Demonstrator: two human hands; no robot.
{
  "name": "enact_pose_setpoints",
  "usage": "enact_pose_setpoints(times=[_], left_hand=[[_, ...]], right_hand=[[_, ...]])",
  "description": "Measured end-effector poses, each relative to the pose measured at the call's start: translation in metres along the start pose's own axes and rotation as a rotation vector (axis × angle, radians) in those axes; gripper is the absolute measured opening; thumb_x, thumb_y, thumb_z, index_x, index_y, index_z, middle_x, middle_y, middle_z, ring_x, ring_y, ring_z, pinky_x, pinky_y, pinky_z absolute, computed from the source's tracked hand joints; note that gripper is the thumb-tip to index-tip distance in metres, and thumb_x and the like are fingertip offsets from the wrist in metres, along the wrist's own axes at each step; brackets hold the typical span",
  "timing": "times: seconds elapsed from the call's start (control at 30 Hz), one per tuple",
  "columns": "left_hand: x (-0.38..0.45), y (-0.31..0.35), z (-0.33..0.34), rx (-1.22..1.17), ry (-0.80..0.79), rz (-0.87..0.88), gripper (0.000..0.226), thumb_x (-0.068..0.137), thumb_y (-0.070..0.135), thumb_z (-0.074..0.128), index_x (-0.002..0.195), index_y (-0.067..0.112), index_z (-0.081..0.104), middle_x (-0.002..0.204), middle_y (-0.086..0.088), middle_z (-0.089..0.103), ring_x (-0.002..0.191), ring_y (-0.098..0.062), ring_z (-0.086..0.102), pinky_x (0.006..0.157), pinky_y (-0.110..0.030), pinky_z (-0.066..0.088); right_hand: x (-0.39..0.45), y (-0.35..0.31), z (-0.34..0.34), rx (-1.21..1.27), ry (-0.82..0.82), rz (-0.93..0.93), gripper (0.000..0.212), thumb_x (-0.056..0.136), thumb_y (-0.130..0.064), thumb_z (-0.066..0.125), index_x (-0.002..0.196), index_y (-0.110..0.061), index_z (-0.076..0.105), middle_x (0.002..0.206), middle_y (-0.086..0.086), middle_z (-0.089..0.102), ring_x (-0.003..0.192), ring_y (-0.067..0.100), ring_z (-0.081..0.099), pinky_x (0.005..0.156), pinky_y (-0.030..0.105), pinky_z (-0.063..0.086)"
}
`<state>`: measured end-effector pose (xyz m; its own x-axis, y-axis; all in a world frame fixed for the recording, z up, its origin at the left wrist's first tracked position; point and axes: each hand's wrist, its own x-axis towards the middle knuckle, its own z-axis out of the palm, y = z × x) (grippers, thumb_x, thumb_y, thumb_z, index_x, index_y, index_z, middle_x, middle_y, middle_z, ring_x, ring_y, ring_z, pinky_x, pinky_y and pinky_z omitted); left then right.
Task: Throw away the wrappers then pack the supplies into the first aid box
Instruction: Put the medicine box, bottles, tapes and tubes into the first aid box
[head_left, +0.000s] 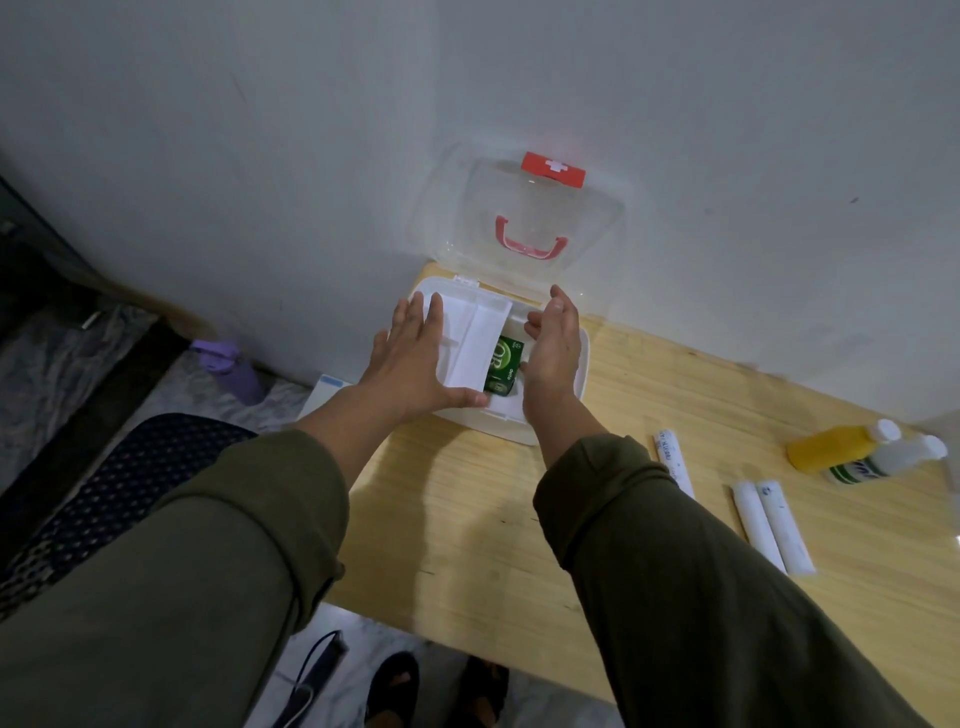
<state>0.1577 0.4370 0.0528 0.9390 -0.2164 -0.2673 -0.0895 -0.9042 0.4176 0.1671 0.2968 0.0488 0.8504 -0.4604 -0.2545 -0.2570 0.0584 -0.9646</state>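
left hand flat on white packets in box, right hand seemingly open beside

Open first aid box on table against wall, packets inside, bottles far right

Both arms wear long, loose sleeves of dark olive-green cloth, the left sleeve and the right sleeve alike, plain and without markings. The cuffs are pushed up, bunching in soft folds and leaving the forearms bare. The left hand and right hand are bare. Dark open sandals show on the feet below.
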Motion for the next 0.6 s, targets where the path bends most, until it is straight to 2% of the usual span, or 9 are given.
enact_pose_setpoints(times=[0.07,0.13,0.2,0.27,0.4,0.53,0.6], left_hand=[[0.000,0.000,0.000,0.000,0.001,-0.001,0.127,0.065,0.064,0.068,0.147,0.015,-0.016,0.158,-0.008,-0.017,0.146,-0.027,-0.015,0.117,-0.050,0.005],[0.000,0.000,0.000,-0.001,0.000,-0.003,0.128,0.065,0.065,0.068,0.147,0.015,-0.016,0.158,-0.008,-0.017,0.146,-0.027,-0.015,0.117,-0.050,0.005],[0.000,0.000,-0.001,-0.002,-0.001,-0.004,0.127,0.066,0.064,0.068,0.147,0.014,-0.016,0.158,-0.008,-0.016,0.146,-0.027,-0.015,0.117,-0.050,0.006],[0.000,0.001,-0.001,-0.004,-0.003,-0.006,0.127,0.066,0.064,0.068,0.147,0.014,-0.016,0.158,-0.008,-0.016,0.146,-0.027,-0.015,0.117,-0.050,0.006],[-0.002,0.005,-0.006,-0.031,-0.025,-0.022,0.124,0.068,0.062,0.067,0.148,0.017,-0.016,0.158,-0.008,-0.019,0.146,-0.026,-0.017,0.116,-0.052,0.005],[-0.007,0.016,-0.014,-0.018,0.037,0.020,0.113,0.075,0.060,0.063,0.149,0.018,-0.011,0.159,-0.005,-0.015,0.146,-0.025,-0.016,0.116,-0.053,0.003],[-0.009,0.027,-0.017,-0.047,0.073,0.075,0.107,0.077,0.057,0.062,0.150,0.019,-0.006,0.160,-0.004,-0.011,0.147,-0.024,-0.014,0.117,-0.050,0.002]], right_hand=[[0.003,0.000,-0.004,0.025,0.025,0.026,0.038,0.101,-0.040,0.026,0.134,-0.030,0.041,0.135,0.006,0.050,0.118,0.017,0.049,0.101,0.042,0.042],[0.003,-0.001,-0.006,0.024,0.031,0.031,0.038,0.101,-0.039,0.027,0.134,-0.029,0.042,0.132,0.006,0.050,0.111,0.014,0.049,0.088,0.035,0.044],[0.001,-0.001,-0.006,0.024,0.030,0.028,0.038,0.101,-0.038,0.028,0.134,-0.027,0.043,0.131,0.005,0.051,0.109,0.013,0.049,0.083,0.032,0.045],[-0.001,-0.002,-0.006,0.018,0.022,0.034,0.038,0.100,-0.037,0.030,0.134,-0.025,0.045,0.129,0.004,0.052,0.110,0.014,0.050,0.089,0.034,0.044],[-0.009,-0.013,-0.013,-0.149,-0.046,-0.082,0.037,0.098,-0.039,0.041,0.128,-0.020,0.052,0.127,0.003,0.055,0.102,0.010,0.053,0.080,0.017,0.039],[-0.013,-0.032,-0.037,-0.481,-0.087,-0.342,0.042,0.092,-0.031,0.054,0.133,-0.026,0.049,0.133,0.004,0.050,0.117,0.016,0.050,0.096,0.025,0.040],[-0.015,-0.042,-0.056,-0.602,-0.076,-0.401,0.046,0.090,-0.027,0.056,0.135,-0.026,0.046,0.134,0.004,0.049,0.120,0.016,0.049,0.097,0.022,0.035]])
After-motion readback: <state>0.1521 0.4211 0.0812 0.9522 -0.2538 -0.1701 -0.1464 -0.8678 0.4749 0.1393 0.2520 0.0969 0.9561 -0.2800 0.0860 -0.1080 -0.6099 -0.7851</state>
